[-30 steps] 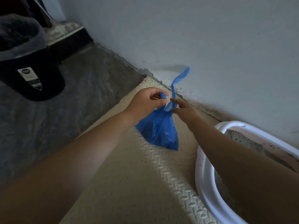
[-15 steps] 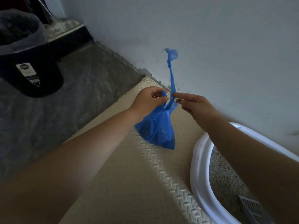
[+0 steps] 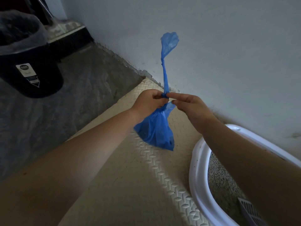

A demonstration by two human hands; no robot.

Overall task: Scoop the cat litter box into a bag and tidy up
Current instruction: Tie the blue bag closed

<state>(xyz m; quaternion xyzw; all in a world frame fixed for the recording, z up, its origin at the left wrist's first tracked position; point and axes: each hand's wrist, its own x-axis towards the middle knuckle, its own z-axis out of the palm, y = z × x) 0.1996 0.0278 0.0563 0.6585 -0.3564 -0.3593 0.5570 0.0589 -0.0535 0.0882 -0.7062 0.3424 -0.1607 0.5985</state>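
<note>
Pinching the twisted neck of the blue bag [image 3: 156, 131], the left hand [image 3: 149, 102] formed a closed grip, its fingers curled round the plastic. The right hand [image 3: 191, 106] met it from the opposite side, fingertips nipping the same twist. Above the grip the bag's loose tail stood upright; below it the filled pouch hung over the mat [image 3: 130, 185]. The litter box [image 3: 195, 168] lay below and right of the grip.
</note>
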